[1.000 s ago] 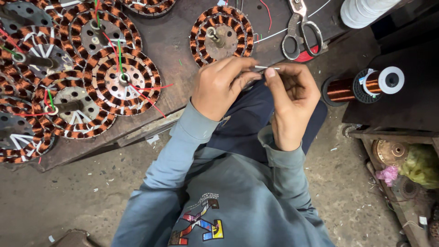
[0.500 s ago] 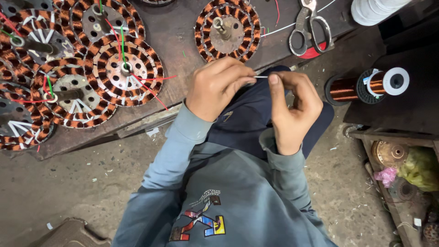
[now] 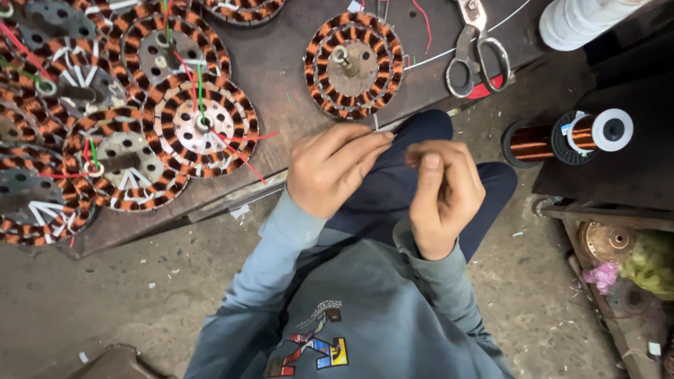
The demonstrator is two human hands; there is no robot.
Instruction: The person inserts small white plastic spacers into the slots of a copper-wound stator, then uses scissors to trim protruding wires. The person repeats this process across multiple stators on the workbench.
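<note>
Near the middle of the frame, just below the edge of the dark wooden workbench (image 3: 281, 63), the left hand (image 3: 330, 168) and the right hand (image 3: 444, 193) meet above the person's dark blue lap. Both are curled shut, fingertips pinched on a thin wire (image 3: 397, 166) that runs between them; its long axis lies roughly level, left to right across the frame, one end toward each hand. The wire is so fine that only a short dark stretch shows between the fingertips, and its ends are hidden inside the pinches. Directly above the hands, on the workbench, lies a round coil disc (image 3: 354, 64) wound in copper and black bands, its metal shaft pointing up at the camera. More such discs (image 3: 200, 126) overlap in a heap at the upper left of the frame, with red, green and white leads trailing from them. A pair of scissors (image 3: 476, 52) lies at the upper right of the workbench, handles toward the person and blades pointing to the top edge. At the right of the frame a spool of copper wire (image 3: 562, 137) lies on its side, its axis level, white end facing right.
</note>
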